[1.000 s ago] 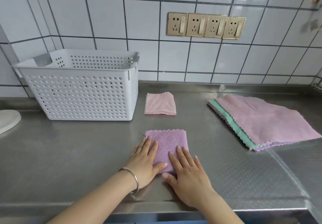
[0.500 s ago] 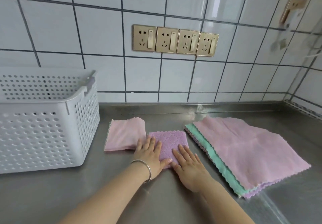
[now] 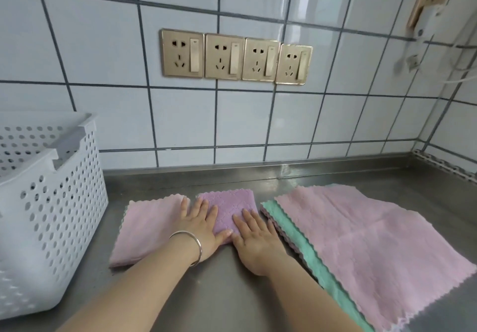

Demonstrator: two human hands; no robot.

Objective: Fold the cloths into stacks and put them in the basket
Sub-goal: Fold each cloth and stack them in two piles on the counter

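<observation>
Head view: both hands flat on the folded purple cloth (image 3: 227, 209) on the counter (image 3: 219, 293). Left hand (image 3: 200, 224) and right hand (image 3: 254, 238) have fingers straight, pressing, no grip on anything. Purple cloth sits just beside the folded pink cloth (image 3: 149, 231), edges about touching. Unfolded pile (image 3: 361, 249) on the right, pink on top, green under. Basket (image 3: 51, 215) at left.

Step, as I read it: stacking folded cloths. Next probably needs lifting purple onto pink, edges aligned.

Basket interior mostly cut off by the frame; count of cloths in the pile unclear.
</observation>
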